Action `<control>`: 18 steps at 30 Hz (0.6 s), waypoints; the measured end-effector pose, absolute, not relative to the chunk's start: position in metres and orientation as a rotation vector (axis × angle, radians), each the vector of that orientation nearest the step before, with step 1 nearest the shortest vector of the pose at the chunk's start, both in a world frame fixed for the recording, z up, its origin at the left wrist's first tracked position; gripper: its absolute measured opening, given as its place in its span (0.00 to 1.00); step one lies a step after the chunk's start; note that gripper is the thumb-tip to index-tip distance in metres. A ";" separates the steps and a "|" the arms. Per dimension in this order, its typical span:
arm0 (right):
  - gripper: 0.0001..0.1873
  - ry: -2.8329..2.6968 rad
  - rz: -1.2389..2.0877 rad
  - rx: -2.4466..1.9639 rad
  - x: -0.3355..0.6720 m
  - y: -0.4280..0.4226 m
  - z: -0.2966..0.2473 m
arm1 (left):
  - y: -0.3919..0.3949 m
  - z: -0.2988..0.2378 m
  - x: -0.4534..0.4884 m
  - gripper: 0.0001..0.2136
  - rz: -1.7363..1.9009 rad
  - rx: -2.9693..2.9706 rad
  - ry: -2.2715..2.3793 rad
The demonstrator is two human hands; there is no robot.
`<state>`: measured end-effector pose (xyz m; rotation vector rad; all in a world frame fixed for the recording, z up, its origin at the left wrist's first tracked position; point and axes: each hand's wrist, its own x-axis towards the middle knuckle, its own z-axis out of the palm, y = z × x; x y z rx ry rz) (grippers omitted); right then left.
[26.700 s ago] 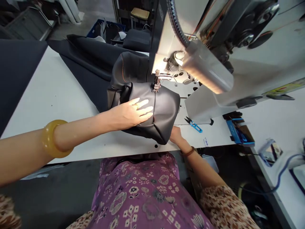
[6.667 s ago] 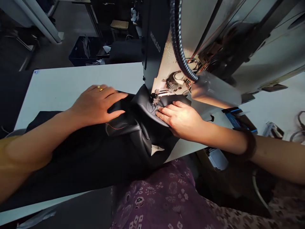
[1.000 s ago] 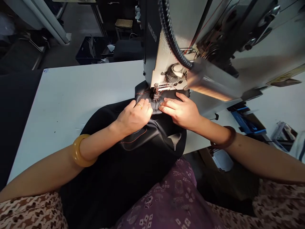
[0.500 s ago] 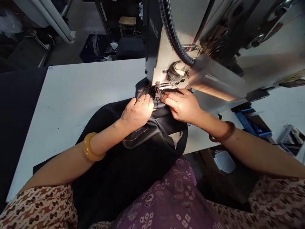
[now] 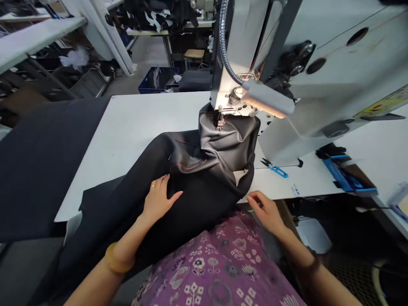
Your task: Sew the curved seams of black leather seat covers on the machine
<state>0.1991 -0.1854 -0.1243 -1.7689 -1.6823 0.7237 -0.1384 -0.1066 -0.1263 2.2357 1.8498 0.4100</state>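
Observation:
A black leatherette cover [image 5: 223, 144] stands bunched up under the presser foot [image 5: 220, 120] of a heavy sewing machine [image 5: 242, 51]. Orange stitching [image 5: 188, 166] runs across its folds. Its long black lower part [image 5: 127, 212] drapes over the table edge toward my lap. My left hand [image 5: 157, 199] lies flat on this black material, fingers apart, holding nothing. My right hand [image 5: 264, 212] hovers near the table's front edge, close to the cover's lower side, and grips nothing. The needle area is hidden by the presser foot and the folds.
The white work table [image 5: 134, 123] carries a wide dark fabric sheet [image 5: 47, 161] at left. Blue-handled thread snips [image 5: 276, 170] lie right of the cover. A blue holder [image 5: 344, 174] stands further right. A blue crate [image 5: 156, 80] and shelves sit behind.
Both hands have left the presser foot and moved back toward my body. The cover now stands bunched higher under the foot, and the view has lifted to show more of the room.

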 end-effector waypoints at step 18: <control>0.19 -0.994 2.105 -1.289 0.113 -0.193 -0.161 | -0.121 0.025 -0.127 0.22 0.383 2.716 1.189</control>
